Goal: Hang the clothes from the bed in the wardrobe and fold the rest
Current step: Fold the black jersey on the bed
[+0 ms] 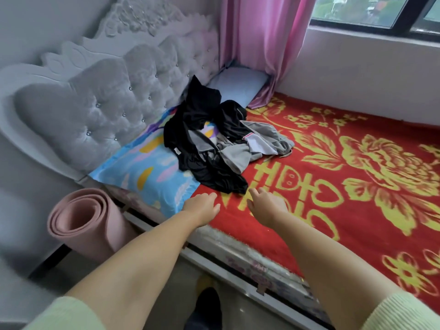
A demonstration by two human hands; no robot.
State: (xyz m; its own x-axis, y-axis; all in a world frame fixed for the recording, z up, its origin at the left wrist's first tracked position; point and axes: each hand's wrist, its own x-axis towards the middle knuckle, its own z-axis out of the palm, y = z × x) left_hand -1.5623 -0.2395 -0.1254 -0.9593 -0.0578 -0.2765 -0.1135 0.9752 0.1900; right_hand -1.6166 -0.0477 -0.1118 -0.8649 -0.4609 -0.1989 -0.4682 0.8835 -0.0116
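Head view, task barely begun. Bed [357, 177], under a red and gold cover, bore the whole pile of clothes [221, 141], black and grey garments tangled together, partly over a blue pillow [147, 172] by the headboard [100, 103]. Nothing looked hung or folded; no wardrobe showed. Left hand [202, 206] and right hand [266, 203] reached toward the pile's near edge, fingers loosely extended, holding nothing, just short of the black cloth.
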